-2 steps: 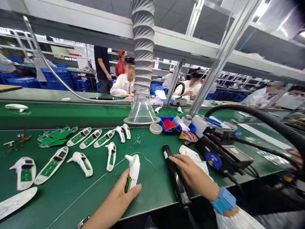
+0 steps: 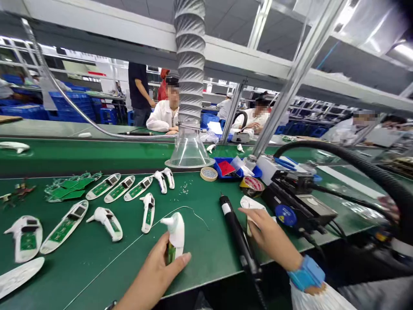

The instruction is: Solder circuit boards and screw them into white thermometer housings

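Observation:
In my left hand (image 2: 158, 269) is a white ear thermometer (image 2: 177, 232), held upright with its cone-shaped tip pointing left and part of a green circuit board showing low on its side. My right hand (image 2: 266, 232) hovers just right of the black electric screwdriver (image 2: 235, 232), index finger stretched out. Beneath its fingers is a pale patch that I cannot make out. The screwdriver lies on the green bench with its bit pointing away from me. Left of my left hand lie several opened white housings (image 2: 148, 213) with circuit boards inside.
Small screws (image 2: 184, 188) are scattered near a roll of tape (image 2: 208, 173). A blue tray (image 2: 219, 165) stands behind, beside a black power unit (image 2: 290, 206). An extraction hood (image 2: 190, 155) hangs over the bench. Green circuit boards (image 2: 69, 187) are piled at left. Co-workers (image 2: 164, 114) sit opposite.
My right hand has shifted right, off the screwdriver it was touching. My left hand still holds the thermometer, nearly in place. The whole view has shifted slightly.

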Demonstrator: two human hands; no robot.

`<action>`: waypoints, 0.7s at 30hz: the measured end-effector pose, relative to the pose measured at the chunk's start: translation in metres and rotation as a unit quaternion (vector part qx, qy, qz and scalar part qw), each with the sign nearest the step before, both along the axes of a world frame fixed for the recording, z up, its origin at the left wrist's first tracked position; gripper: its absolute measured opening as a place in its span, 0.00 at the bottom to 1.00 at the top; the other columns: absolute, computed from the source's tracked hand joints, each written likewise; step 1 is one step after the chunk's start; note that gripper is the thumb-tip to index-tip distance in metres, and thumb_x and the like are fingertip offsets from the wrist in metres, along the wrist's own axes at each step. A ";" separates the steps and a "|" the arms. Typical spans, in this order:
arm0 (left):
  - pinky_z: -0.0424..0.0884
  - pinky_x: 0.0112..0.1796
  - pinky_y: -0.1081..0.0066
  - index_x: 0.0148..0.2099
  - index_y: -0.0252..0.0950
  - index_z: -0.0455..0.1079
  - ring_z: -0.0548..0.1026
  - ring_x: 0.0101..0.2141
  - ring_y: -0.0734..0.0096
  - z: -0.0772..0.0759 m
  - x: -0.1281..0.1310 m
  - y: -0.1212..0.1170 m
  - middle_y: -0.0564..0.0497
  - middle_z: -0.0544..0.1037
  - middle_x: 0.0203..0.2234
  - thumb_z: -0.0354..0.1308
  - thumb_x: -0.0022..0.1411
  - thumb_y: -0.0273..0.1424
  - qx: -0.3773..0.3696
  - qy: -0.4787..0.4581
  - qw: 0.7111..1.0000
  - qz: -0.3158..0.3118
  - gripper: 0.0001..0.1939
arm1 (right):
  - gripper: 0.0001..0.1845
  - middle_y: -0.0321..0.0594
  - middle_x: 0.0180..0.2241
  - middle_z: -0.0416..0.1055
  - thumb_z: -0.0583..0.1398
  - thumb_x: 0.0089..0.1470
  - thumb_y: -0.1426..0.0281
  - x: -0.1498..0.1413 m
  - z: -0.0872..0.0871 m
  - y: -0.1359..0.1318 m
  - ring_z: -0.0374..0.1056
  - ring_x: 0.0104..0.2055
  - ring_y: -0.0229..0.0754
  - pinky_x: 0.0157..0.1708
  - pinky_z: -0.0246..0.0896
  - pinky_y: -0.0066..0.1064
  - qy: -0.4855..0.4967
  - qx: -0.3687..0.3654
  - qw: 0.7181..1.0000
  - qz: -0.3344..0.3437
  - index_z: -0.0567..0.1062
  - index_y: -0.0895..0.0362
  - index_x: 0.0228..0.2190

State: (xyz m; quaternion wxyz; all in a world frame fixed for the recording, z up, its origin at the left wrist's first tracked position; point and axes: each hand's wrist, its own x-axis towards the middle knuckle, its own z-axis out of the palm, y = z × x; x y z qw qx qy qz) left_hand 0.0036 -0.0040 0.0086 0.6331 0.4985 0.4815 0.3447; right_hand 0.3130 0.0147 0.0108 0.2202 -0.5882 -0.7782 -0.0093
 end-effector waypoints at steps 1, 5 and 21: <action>0.66 0.37 0.70 0.53 0.35 0.59 0.72 0.37 0.64 0.004 0.002 -0.002 0.47 0.74 0.34 0.61 0.50 0.46 -0.021 -0.020 1.000 -0.004 0.32 | 0.17 0.46 0.39 0.69 0.45 0.58 0.69 0.003 -0.002 -0.001 0.66 0.43 0.47 0.43 0.62 0.39 0.001 0.001 0.999 -0.033 0.67 0.57 0.44; 0.62 0.20 0.76 0.37 0.36 0.60 0.66 0.17 0.79 0.008 0.009 -0.008 0.58 0.68 0.19 0.63 0.48 0.46 -0.120 -0.149 0.981 -0.006 0.23 | 0.09 0.42 0.27 0.69 0.52 0.54 0.67 0.006 -0.009 0.004 0.68 0.32 0.47 0.31 0.61 0.35 -0.012 -0.040 0.990 -0.133 0.66 0.58 0.37; 0.61 0.16 0.80 0.38 0.34 0.57 0.71 0.19 0.79 -0.003 0.009 -0.003 0.57 0.69 0.23 0.63 0.49 0.42 -0.068 -0.200 0.977 0.034 0.23 | 0.18 0.43 0.24 0.67 0.50 0.44 0.60 0.042 -0.009 0.010 0.68 0.24 0.49 0.25 0.65 0.39 0.134 -0.053 0.957 -0.253 0.62 0.56 0.37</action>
